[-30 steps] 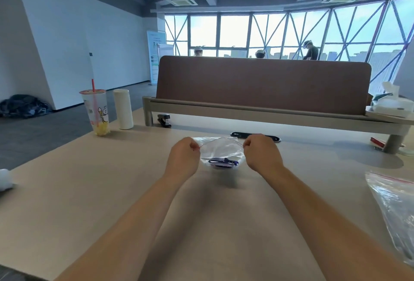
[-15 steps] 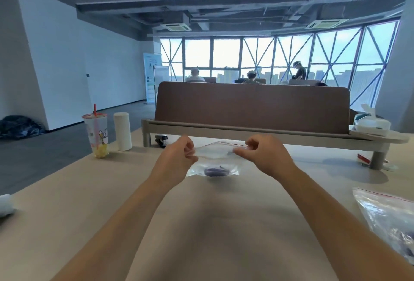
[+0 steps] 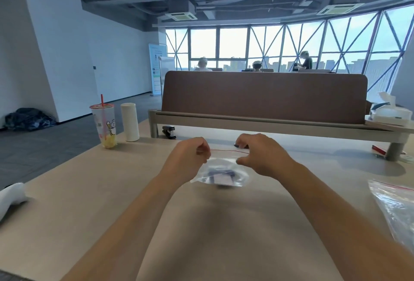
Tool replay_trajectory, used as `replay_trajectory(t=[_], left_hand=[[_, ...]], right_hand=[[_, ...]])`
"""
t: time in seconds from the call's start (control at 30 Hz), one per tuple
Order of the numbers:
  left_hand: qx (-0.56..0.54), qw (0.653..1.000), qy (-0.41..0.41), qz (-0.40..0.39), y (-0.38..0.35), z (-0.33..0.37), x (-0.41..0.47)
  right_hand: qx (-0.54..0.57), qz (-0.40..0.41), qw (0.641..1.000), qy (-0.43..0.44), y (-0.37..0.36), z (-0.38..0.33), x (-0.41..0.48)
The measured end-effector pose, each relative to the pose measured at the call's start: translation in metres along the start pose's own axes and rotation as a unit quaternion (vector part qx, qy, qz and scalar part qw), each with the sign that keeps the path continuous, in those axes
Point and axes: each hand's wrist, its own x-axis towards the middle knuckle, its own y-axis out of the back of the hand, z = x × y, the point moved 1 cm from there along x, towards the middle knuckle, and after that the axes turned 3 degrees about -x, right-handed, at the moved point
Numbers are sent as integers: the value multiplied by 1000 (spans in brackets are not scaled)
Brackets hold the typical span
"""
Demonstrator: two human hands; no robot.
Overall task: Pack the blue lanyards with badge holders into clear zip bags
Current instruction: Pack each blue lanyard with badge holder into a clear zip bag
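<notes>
Both hands grip bag top: left hand pinches corner, right hand pinches seal. Slide pinch along full seal; lanyard below.

cup left of bottle | stapler right

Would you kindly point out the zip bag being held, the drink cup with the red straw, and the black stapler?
zip bag (image 3: 220, 174): head view, on the clear body below the red seal.
drink cup (image 3: 105, 127): head view, on the side wall.
black stapler (image 3: 168, 131): head view, on its body.
</notes>
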Motion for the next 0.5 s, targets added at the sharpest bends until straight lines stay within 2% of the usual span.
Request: replay_trajectory(t=[0.13,0.2,0.33,0.5], left_hand=[[4,1000,6,-9,-12,3,2],[-9,999,43,7,-13,3,3],[-119,985,123,17,-13,4,1],[-146,981,124,-2,-13,12,-3]], right_hand=[[78,-29,996,29,-8,-23,1],[83,-18,996,23,-10,-24,2],[88,-26,996,16,-12,-22,1],[115,-11,993,31,-19,-27,1]])
